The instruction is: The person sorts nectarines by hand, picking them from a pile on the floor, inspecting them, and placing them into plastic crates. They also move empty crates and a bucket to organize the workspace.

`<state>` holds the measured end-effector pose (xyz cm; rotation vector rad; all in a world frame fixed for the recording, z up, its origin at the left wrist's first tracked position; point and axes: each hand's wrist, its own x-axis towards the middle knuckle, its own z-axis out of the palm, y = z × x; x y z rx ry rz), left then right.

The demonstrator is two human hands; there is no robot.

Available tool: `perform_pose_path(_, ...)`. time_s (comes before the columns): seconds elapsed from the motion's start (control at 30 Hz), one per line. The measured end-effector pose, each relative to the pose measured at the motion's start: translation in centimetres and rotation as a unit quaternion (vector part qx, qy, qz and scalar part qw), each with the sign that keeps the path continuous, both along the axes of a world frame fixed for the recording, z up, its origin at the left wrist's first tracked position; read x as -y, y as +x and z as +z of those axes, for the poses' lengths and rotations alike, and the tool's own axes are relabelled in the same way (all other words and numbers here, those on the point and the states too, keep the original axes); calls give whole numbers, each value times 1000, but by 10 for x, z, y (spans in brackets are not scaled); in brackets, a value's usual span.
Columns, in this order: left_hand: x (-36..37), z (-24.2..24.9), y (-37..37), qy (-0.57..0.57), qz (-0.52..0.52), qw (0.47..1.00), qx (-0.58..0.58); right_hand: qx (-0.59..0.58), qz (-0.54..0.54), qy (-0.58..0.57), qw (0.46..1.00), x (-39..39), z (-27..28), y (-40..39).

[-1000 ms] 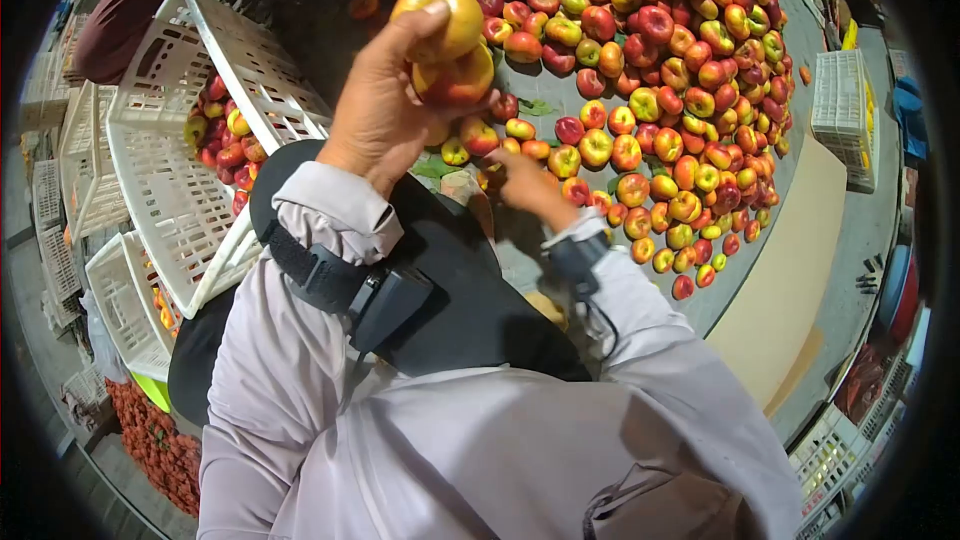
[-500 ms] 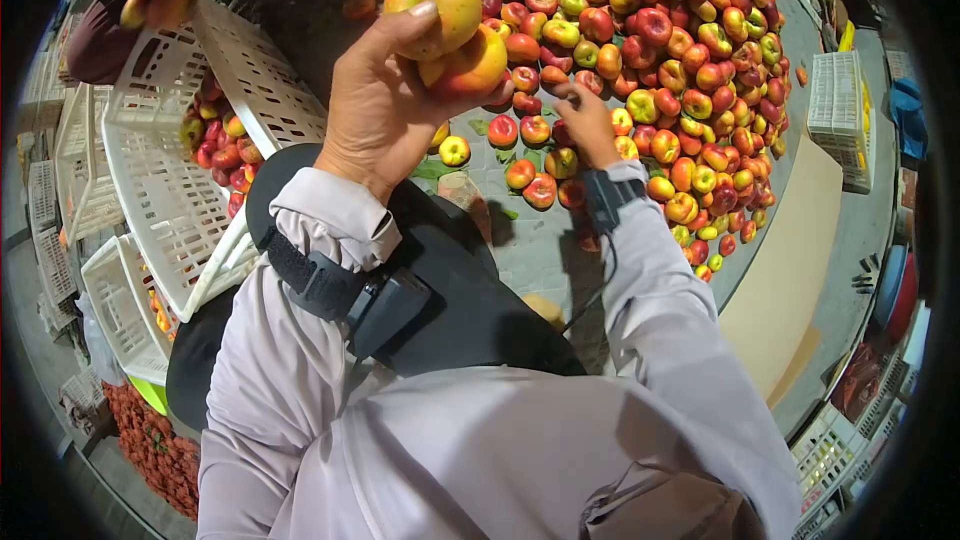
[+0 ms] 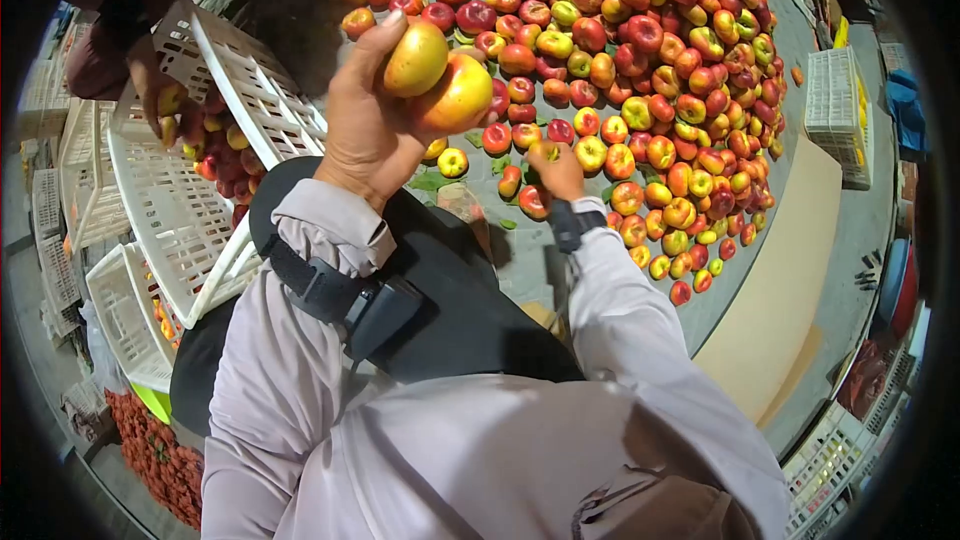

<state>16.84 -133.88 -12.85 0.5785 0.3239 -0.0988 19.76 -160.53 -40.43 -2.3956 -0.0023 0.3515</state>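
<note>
Left hand (image 3: 368, 130), upper centre-left of frame, holds two likely nectarines, smooth and squat: a yellow nectarine (image 3: 417, 58) above, touching a yellow-red nectarine (image 3: 455, 95) to its lower right. Thumb lies along the upper-left side of the yellow one; the other fingers are mostly hidden behind the pair, spread about as wide as both fruits. Right hand (image 3: 560, 175), centre of frame, is down among the loose fruit with fingers bent; cannot tell if they grip anything, view too small. Key relation: a red nectarine (image 3: 533, 202) lies just lower left of the right hand, another red-yellow nectarine (image 3: 590, 153) just beside it to the right; right hand is clearly nearer to both, and the held pair sits to its upper left. Long axis: all near round; the yellow one looks slightly stretched from lower left to upper right, the yellow-red one roughly the same way. No stem end made out on either, so pointing direction cannot be told. Big nectarine pile (image 3: 690, 70) fills upper right; white crate (image 3: 165, 190) with fruit at upper left, another person's hand (image 3: 148, 90) at its far side.
</note>
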Motion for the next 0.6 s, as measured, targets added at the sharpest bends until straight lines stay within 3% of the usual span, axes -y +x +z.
perform_pose_path(0.03,1,0,1,6,8,1000,-7,-261,-67,332,904,-3,16,10)
perform_pose_path(0.1,0,1,1,-9,-18,1000,-12,-307,-100,561,762,-13,79,10)
perform_pose_path(0.13,-1,-1,2,-10,-21,1000,-10,-333,-87,661,667,-13,95,13)
perform_pose_path(0.17,-1,-6,3,-4,2,1000,-14,-329,-87,662,668,-15,114,14)
perform_pose_path(0.23,2,-5,4,7,34,999,-25,-335,-14,731,595,-24,142,13)
perform_pose_path(0.4,1,-3,2,36,1,998,-59,-331,5,745,579,-33,155,9)
perform_pose_path(0.5,4,-8,3,59,-6,994,-90,-337,-48,724,600,-37,153,5)
perform_pose_path(0.57,4,-12,4,96,-67,989,-95,-325,-139,639,684,-45,150,2)
perform_pose_path(0.6,6,-12,3,103,-98,984,-109,-323,-141,639,683,-47,146,1)
